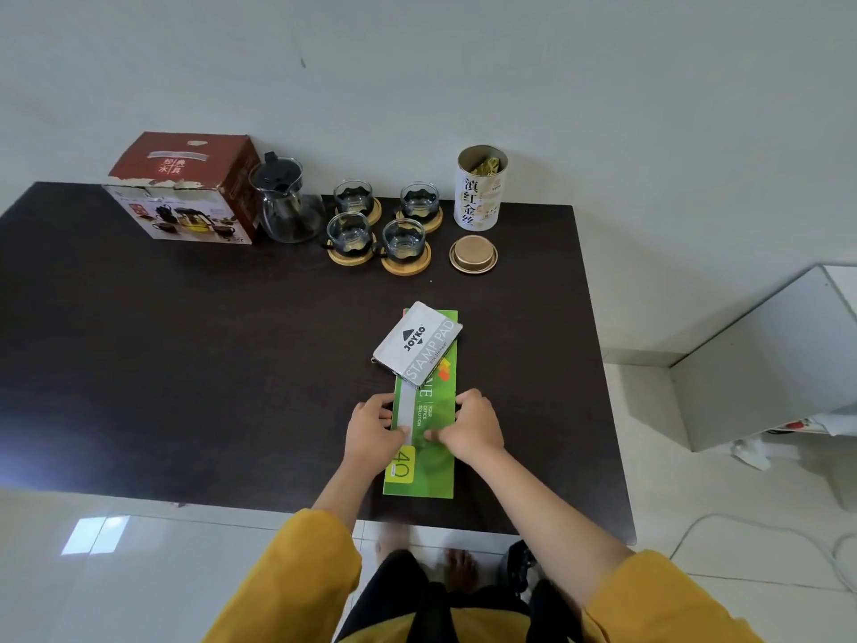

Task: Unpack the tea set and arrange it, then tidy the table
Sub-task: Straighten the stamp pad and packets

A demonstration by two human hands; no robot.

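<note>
A long green folder (429, 466) lies on the dark table (185, 364) near its front edge. My left hand (373, 426) grips its left edge and my right hand (470, 424) grips its right edge. A grey stamp pad box (417, 343) rests on the folder's far end. At the back stand a glass teapot (287, 201) with a black lid and several glass cups (350, 229) on round wooden coasters. The red tea set box (185, 187) sits left of the teapot.
A white tea tin (480, 190) stands open at the back right, its gold lid (473, 255) lying in front of it. A white cabinet (765, 355) is beside the table on the right. A white cable (765, 531) trails on the floor.
</note>
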